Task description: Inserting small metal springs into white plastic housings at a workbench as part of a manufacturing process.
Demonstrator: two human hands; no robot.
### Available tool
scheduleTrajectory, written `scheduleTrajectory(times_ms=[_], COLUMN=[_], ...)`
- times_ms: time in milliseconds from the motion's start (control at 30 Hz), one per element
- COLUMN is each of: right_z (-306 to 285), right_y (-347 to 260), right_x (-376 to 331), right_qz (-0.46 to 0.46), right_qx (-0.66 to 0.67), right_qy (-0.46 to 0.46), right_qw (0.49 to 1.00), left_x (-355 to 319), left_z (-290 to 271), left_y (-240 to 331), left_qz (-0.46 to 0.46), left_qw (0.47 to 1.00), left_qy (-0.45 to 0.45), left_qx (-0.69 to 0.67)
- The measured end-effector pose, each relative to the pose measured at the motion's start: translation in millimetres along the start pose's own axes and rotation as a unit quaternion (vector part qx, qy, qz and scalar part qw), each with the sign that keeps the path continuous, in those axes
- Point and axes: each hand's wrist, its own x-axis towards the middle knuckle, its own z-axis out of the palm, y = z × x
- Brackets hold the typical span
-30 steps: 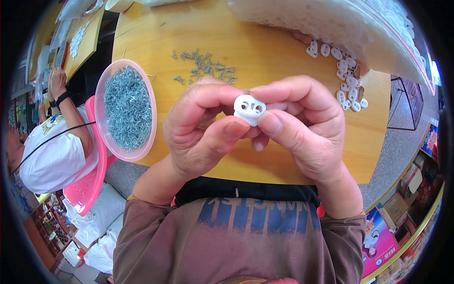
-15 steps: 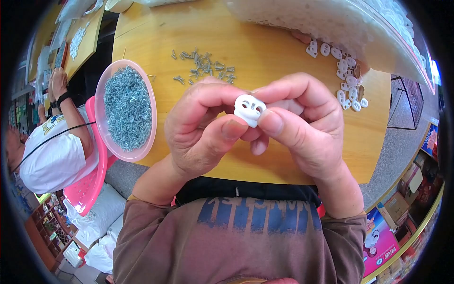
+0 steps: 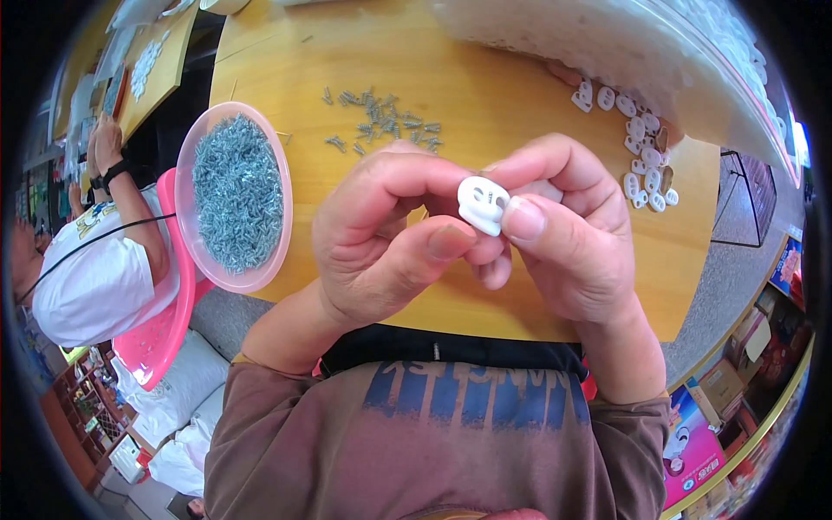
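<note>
White plastic piece point(image 3: 484, 204): small, rounded, two openings in its face, tilted, held up above the near part of the surface point(image 3: 277, 65). Right hand point(image 3: 582, 232) is pinching it, thumb on the near right edge, index finger bent at the far side. Left hand point(image 3: 381, 227) is curled, index tip and thumb at the piece's left edge; can't tell if it's actually gripping.

Just beyond the hands: scatter of small metal springs point(image 3: 381, 115) on the wood-toned surface. Left of that, pink oval bowl point(image 3: 185, 204) heaped with the same sort of metal parts point(image 3: 238, 191). Far right: loose group of white pieces point(image 3: 637, 130), some touching, beside a big clear bag point(image 3: 598, 48) full of pale parts.

Writing: wearer's brown shirt point(image 3: 433, 442) has large blue block lettering across the chest, drip-style, partly creased. Magenta box point(image 3: 704, 446), near right, carries pale printed characters and a product picture. Co-worker's white shirt point(image 3: 104, 277) has a yellow-and-blue print, too small to read.

That co-worker is at left by a pink chair point(image 3: 178, 312), dark band point(image 3: 115, 173) on the wrist. Far left, second table point(image 3: 169, 82) with white bits point(image 3: 146, 68) on it.
</note>
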Motion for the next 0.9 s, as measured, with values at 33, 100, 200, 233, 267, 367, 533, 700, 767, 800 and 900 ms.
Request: scheduleTrajectory(times_ms=[33,100,200,233,267,367,533,700,767,800,900], right_z=[0.3,0.7,-0.3,-0.3,-0.5,-1.6,-1.6,-4.5,-5.1,-5.6,-7.5], right_y=[1.0,2.7,0.8,0.8,1.4,2.0,1.3,4.9,6.9,6.9,6.5], right_x=[0.7,2.1,1.4,1.1,0.8,-0.3,-2.2,-2.6,-3.9,-4.7,-5.5], right_qz=[0.001,0.001,0.005,0.004,-0.009,-0.028,-0.049,-0.133,-0.165,-0.194,-0.220], right_qx=[-0.001,-0.001,-0.004,-0.003,-0.010,-0.029,-0.073,-0.150,-0.211,-0.269,-0.323], right_qy=[0.000,0.005,-0.003,-0.003,-0.002,-0.002,-0.005,-0.023,-0.016,-0.012,-0.030], right_qw=[1.000,1.000,1.000,1.000,1.000,0.999,0.996,0.979,0.963,0.943,0.920], left_x=[-0.4,-1.0,-0.1,0.4,0.9,-0.2,-5.4,-5.0,-5.9,-6.1,-7.2], left_z=[-1.6,-4.7,-1.3,-0.9,-0.7,-0.7,5.3,5.9,7.9,8.7,6.7], left_y=[-1.2,-3.4,-2.3,-2.3,-2.8,-2.7,-1.0,-3.6,-2.2,-1.9,-3.1], left_qz=[0.000,0.015,0.006,0.007,0.012,0.005,-0.039,-0.029,-0.044,-0.059,-0.049], left_qw=[1.000,0.999,1.000,1.000,1.000,1.000,0.998,0.998,0.997,0.995,0.996], left_qy=[0.001,-0.005,0.012,0.012,0.011,0.010,0.042,0.058,0.066,0.076,0.071], left_qx=[-0.001,0.032,0.010,0.010,0.013,0.010,-0.040,-0.024,-0.022,-0.017,0.007])
